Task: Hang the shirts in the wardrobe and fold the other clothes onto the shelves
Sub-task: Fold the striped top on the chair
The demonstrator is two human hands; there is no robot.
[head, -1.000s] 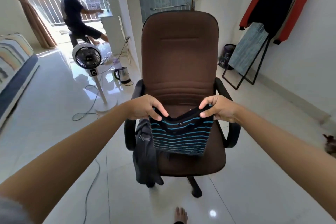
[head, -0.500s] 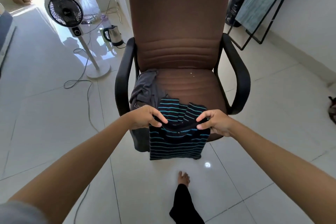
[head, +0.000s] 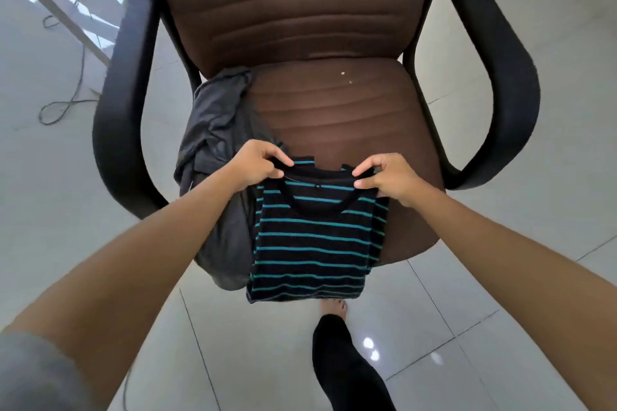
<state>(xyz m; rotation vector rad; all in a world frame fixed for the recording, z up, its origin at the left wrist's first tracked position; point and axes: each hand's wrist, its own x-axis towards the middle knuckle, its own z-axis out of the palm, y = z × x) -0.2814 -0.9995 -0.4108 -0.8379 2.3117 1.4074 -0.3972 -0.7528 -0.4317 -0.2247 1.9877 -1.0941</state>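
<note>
Both the left hand and right hand pinch the neckline of the striped shirt, which has come down from mid-air onto the front edge of the brown chair beside a grey garment, probably for folding.

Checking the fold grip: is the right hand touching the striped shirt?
Touching. The head view shows the right hand pinching the striped shirt at the collar's right end, thumb and fingers closed on the fabric.
</note>
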